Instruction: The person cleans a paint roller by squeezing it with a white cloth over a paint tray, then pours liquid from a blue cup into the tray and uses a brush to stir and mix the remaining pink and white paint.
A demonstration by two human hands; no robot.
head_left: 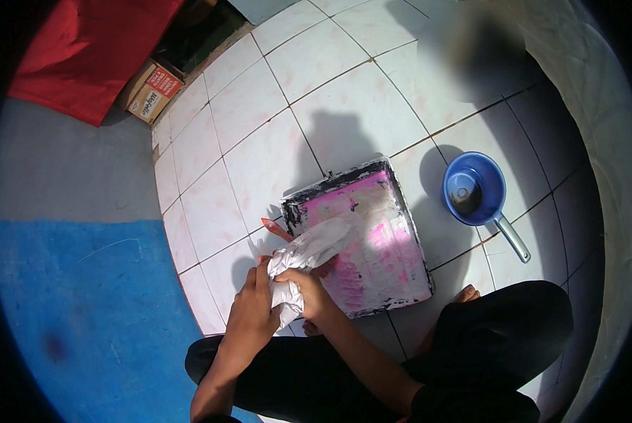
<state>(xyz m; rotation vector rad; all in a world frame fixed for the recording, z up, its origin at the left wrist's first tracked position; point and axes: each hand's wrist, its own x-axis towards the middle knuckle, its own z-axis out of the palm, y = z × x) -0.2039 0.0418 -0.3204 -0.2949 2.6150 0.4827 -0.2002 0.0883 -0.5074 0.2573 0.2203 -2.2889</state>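
Observation:
Both my hands are closed round a crumpled white plastic bag [323, 240]. My left hand [251, 304] grips its near end from the left. From the right, my right hand [306, 290] wraps the same bunched part. The bag's fuller end reaches out over a square tray [400, 254] smeared with pink, white and black paint. What the bag holds cannot be made out. By the tray's left edge shows the orange-red handle [277, 229] of a tool; its other end is hidden behind the bag.
A blue dipper [474, 185] with dark residue inside stands right of the tray on white floor tiles [259, 134]. At left is a blue and grey wall [83, 282]. A cardboard box [152, 92] and red cloth [90, 56] are far left; pale sheeting [591, 106] hangs at right.

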